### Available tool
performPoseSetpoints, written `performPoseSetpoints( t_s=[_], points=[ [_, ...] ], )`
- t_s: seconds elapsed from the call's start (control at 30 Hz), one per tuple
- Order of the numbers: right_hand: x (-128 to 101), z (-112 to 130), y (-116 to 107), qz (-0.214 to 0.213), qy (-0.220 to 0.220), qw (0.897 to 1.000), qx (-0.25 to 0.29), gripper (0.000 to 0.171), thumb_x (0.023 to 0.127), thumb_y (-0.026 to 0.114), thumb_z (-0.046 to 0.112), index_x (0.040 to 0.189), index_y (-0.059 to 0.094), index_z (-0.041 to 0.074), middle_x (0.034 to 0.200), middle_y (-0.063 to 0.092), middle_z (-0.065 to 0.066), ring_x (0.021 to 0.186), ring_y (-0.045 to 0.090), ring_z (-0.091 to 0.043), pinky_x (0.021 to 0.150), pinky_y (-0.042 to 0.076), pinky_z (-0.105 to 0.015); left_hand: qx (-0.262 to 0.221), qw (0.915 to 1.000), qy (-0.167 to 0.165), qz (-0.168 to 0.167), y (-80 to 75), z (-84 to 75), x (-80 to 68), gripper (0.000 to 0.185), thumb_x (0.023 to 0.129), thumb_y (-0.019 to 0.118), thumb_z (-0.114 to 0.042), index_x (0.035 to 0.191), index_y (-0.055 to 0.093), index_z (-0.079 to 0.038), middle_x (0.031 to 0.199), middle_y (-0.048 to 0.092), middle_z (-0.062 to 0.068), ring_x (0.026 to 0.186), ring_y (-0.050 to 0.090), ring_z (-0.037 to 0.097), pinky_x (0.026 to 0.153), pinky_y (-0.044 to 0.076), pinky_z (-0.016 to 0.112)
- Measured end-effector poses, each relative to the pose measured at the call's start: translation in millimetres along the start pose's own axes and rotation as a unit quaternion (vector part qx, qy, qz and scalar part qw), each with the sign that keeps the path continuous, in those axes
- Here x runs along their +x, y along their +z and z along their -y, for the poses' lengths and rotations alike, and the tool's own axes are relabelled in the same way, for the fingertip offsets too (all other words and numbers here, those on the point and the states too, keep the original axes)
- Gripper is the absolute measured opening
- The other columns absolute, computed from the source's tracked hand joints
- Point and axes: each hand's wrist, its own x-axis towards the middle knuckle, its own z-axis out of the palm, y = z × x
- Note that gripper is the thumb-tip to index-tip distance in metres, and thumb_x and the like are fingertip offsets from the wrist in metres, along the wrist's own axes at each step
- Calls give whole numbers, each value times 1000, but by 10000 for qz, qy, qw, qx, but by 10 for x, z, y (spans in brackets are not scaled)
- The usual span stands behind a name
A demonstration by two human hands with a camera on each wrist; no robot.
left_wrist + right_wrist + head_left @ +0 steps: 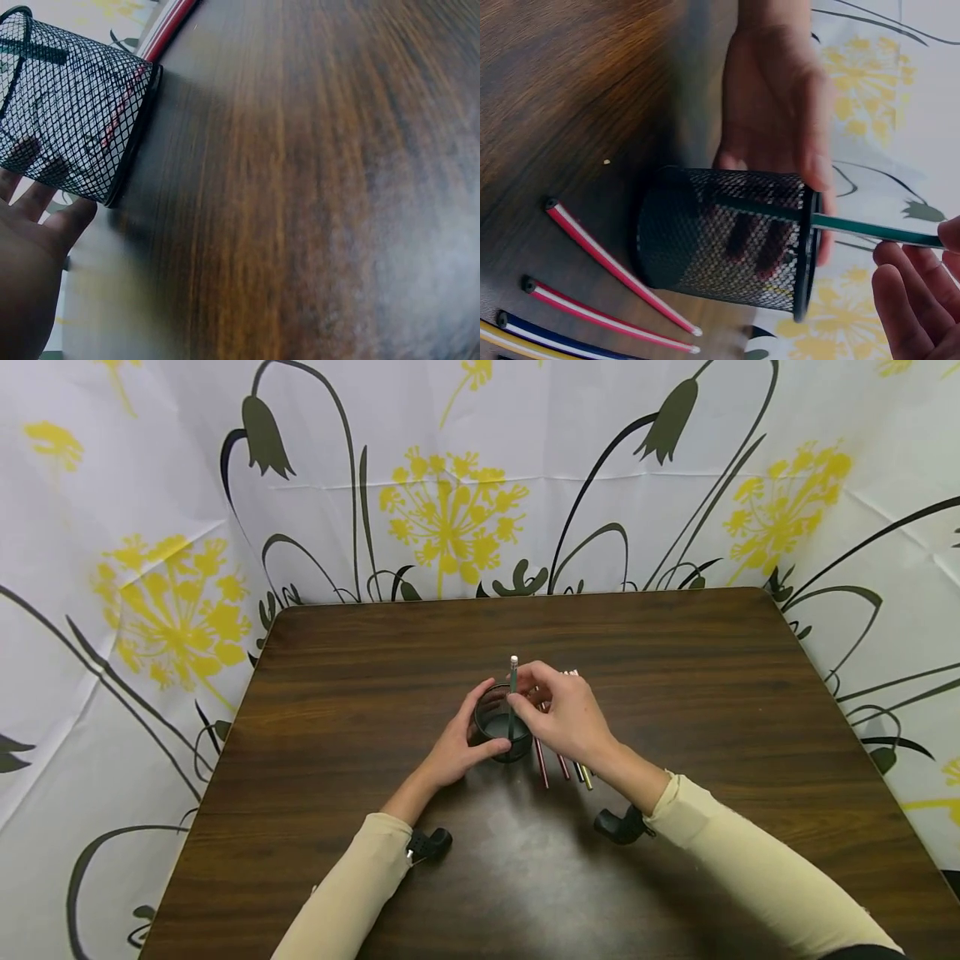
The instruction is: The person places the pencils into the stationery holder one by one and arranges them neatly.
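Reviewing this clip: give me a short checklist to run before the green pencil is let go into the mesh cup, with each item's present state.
1. Left hand steadies the black wire-mesh pencil cup: ok, fingers wrap its side.
2. Cup upright on the dark wooden table: ok.
3. Right hand has a grip on the green pencil with white eraser: ok, pinched near the top.
4. Pencil's lower end inside the cup: ok, the right wrist view shows it past the rim.
5. Tip touching the cup bottom: cannot tell.
6. Remaining striped pencils lying beside the cup, not blocking it: ok.

Cream long sleeves [750, 852], a black camera mount [622, 825] at each wrist.
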Motion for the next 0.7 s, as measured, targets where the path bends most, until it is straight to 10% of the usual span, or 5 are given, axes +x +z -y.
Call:
performPoseSetpoints(
  t_s=[0.7],
  points=[
    [10,-229,176,523,460,9955,-643,11,92,69,18,99,70,9,86,71,0,69,66,-12,62,52,-30,42,10000,-86,-15,14,-17,3,85,90,70,-6,156,17,-9,150,32,26,135,34,45,106,29,63]
  ],
)
